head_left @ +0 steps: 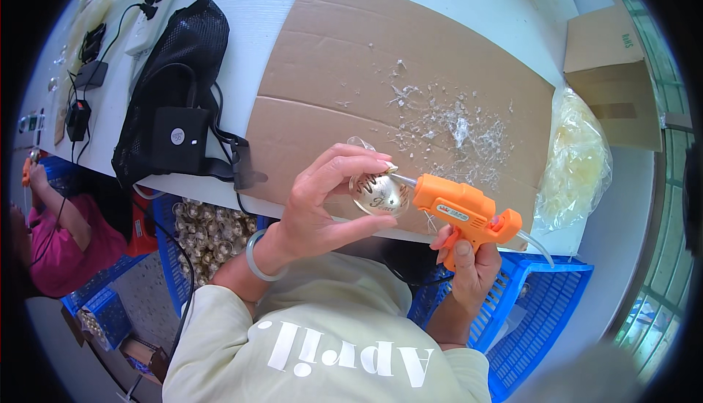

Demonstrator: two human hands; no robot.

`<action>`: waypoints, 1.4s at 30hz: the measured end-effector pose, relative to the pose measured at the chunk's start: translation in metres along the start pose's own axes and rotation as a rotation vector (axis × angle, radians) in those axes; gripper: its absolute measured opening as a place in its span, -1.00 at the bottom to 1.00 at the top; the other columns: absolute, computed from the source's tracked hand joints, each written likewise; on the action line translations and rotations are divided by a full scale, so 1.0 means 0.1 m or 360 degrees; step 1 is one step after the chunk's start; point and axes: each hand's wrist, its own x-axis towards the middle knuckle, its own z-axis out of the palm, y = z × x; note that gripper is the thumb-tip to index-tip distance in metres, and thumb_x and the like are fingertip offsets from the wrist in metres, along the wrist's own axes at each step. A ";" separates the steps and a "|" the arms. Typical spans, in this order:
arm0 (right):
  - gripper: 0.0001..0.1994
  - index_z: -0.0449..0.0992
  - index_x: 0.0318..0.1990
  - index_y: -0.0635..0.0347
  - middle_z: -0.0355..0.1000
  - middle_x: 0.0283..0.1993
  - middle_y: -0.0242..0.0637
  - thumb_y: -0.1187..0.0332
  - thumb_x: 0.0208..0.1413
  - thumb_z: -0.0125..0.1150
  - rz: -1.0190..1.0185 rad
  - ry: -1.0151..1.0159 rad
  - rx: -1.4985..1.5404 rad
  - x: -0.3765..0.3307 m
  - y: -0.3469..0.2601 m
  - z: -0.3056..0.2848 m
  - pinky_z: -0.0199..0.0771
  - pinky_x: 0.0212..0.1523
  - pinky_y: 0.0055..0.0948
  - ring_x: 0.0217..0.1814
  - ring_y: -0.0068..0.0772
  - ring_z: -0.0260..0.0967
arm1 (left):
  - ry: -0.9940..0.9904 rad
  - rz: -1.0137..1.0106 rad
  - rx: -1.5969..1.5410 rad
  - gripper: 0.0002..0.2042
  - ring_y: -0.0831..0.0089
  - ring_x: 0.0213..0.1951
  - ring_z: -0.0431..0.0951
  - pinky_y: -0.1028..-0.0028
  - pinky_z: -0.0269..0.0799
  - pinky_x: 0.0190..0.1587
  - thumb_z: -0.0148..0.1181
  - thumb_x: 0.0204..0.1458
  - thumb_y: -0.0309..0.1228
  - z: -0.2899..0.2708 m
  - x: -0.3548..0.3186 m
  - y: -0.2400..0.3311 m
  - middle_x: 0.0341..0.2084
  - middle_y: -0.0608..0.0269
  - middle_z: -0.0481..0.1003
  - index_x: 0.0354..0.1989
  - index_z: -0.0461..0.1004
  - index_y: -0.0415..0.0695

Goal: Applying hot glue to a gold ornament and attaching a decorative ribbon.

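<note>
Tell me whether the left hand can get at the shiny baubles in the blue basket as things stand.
Probably not while full: the left hand holds a shiny ball near the orange glue gun. Otherwise likely yes; the baubles look uncovered, beside that forearm.

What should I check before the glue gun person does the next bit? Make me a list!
1. Ball held: ok, the left hand has the shiny ball between thumb and fingers.
2. Glue gun held: ok, the right hand grips the orange glue gun.
3. Fingers well away from the nozzle: not ok, left fingertips are close.
4. Nozzle hot: cannot tell.
5. Cardboard clean: not ok, white stringy bits lie on it.
</note>
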 end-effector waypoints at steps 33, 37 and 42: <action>-0.63 0.40 0.06 0.38 0.49 -0.33 -0.11 0.23 0.28 0.12 -0.0066 -0.0016 -0.0210 0.01 -0.05 -0.06 0.36 -0.46 -0.65 -0.44 -0.57 0.38 | -0.0018 0.0045 0.0076 -0.47 0.34 -0.05 0.55 0.46 0.60 -0.10 0.51 -0.24 -0.54 -0.06 -0.02 -0.02 -0.03 0.04 0.46 -0.01 0.47 -0.23; -0.65 0.39 0.05 0.38 0.51 -0.27 -0.07 0.27 0.27 0.12 -0.0162 -0.0039 -0.0246 0.02 -0.09 -0.09 0.37 -0.45 -0.64 -0.43 -0.57 0.38 | -0.0085 0.0105 0.0192 -0.46 0.30 -0.05 0.56 0.43 0.60 -0.07 0.53 -0.25 -0.52 -0.07 -0.01 -0.03 -0.03 0.03 0.45 -0.01 0.46 -0.25; -0.66 0.36 0.08 0.39 0.52 -0.18 -0.03 0.30 0.29 0.07 -0.0315 -0.0018 -0.0442 -0.01 -0.13 -0.28 0.39 -0.44 -0.63 -0.42 -0.57 0.39 | -0.0019 0.0255 0.0209 -0.44 0.20 -0.03 0.55 0.32 0.59 -0.02 0.53 -0.22 -0.48 -0.04 0.02 -0.07 0.00 -0.02 0.41 0.02 0.42 -0.28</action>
